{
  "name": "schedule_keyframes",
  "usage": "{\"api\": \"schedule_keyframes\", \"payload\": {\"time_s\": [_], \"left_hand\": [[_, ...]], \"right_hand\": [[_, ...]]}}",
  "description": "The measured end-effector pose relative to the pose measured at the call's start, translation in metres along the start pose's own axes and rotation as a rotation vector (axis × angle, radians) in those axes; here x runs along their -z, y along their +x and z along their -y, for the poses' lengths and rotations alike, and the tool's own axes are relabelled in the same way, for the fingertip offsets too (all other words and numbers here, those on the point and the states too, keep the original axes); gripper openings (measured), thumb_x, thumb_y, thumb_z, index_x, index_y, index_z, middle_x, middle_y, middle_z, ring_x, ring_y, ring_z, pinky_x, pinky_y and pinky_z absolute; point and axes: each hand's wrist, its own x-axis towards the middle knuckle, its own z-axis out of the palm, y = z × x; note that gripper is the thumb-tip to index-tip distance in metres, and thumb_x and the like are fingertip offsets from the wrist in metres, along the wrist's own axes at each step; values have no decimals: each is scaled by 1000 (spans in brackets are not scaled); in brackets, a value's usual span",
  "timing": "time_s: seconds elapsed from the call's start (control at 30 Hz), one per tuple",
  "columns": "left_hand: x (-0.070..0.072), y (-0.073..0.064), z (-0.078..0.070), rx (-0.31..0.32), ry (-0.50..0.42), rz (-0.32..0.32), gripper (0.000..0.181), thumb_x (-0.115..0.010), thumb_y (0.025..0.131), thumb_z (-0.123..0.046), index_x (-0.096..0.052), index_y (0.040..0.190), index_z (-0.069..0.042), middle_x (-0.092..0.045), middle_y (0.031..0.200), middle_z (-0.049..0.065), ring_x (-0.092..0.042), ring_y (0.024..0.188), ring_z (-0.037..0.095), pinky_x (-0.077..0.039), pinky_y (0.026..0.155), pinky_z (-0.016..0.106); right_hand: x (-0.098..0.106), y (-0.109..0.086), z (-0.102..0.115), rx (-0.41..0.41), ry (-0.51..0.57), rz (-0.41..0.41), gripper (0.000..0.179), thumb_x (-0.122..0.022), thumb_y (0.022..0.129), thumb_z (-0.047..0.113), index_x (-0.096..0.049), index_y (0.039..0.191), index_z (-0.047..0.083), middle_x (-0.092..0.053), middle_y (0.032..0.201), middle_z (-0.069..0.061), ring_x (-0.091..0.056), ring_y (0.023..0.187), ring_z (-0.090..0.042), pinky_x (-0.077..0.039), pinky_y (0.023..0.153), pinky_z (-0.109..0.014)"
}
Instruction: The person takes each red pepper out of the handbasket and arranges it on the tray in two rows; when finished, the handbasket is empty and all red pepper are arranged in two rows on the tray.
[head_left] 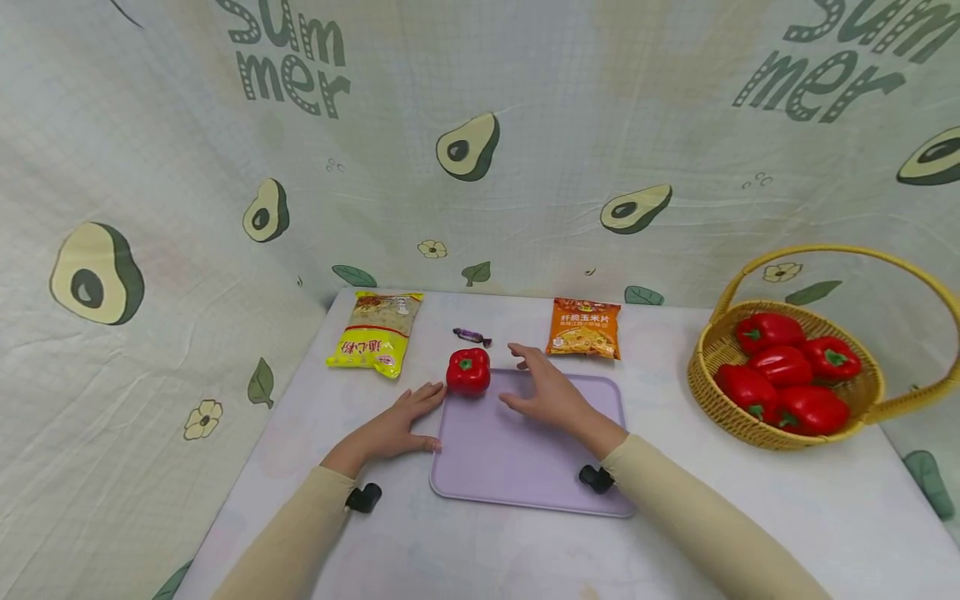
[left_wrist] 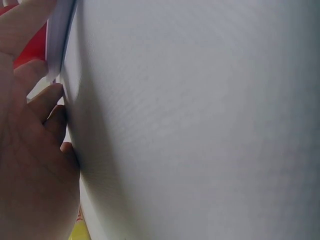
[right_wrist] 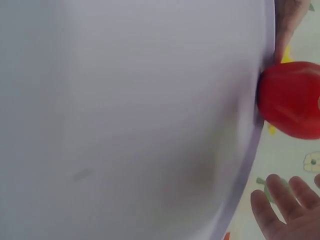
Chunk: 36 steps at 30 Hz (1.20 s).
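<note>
The lilac tray [head_left: 517, 467] was the largest thing near the fingers, spreading beneath those of the right hand [head_left: 551, 392] and just to the right of those of the left hand [head_left: 393, 425]. The right hand was held above the tray's far part, thumb and fingers spread wide with nothing between them; their gap faced left. The left hand was spread beside the tray's left edge, its fingers mostly straight, its thumb well apart from them, and it also held nothing.

Between the two sets of fingertips, at the tray's far-left corner, sat a red bell pepper [head_left: 468, 373]. It lay just to the right of the left fingertips and, across a visible gap, to the left of the right ones. The left hand was therefore the nearer, though whether its fingertips touched the skin could not be told. That uneven bracket seemed the relation that mattered most for the fingers.

The pepper was squat and rounded, about as broad as it was deep, so it offered the fingers no clear long axis. Its skin was glossy, deep red and gently lobed. Smallest of all, a short green stem [head_left: 466, 364] pointed upward between the hands.
</note>
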Motion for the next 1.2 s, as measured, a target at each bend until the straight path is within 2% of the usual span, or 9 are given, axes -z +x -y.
{"api": "schedule_keyframes", "payload": {"time_s": [0.33,0.7,0.83,1.2], "left_hand": [[1,-2,-3,8,-14,6,97,-78,85,-49,-26,163,-22,-18,170,-1,-7,157,26,-5,126,50],[2,-1,-3,11,-11,6,97,-78,86,-48,-26,163,-22,-18,170,-1,-8,157,26,-5,126,50],[2,0,-3,8,-10,2,97,-79,85,-48,-27,163,-21,-18,170,-1,-8,157,25,-5,126,50],[0,0,-2,11,-8,3,97,-78,86,-48,-26,163,-23,-18,170,-2,-7,157,24,-4,126,49]], "right_hand": [[21,-18,-6,-48,-19,-11,83,-80,88,31,-36,156,13,-49,147,-15,-55,129,-31,-48,105,-54],[40,-41,-17,-18,-65,-57,80,-81,87,28,-39,153,12,-49,147,-10,-57,125,-31,-50,102,-53],[49,-49,-21,-23,-88,-69,78,-81,87,27,-40,152,13,-49,145,-12,-58,124,-31,-50,103,-53],[77,-75,-34,-76,-121,-91,78,-79,89,27,-37,153,13,-46,146,-13,-56,124,-33,-50,101,-57]]}}
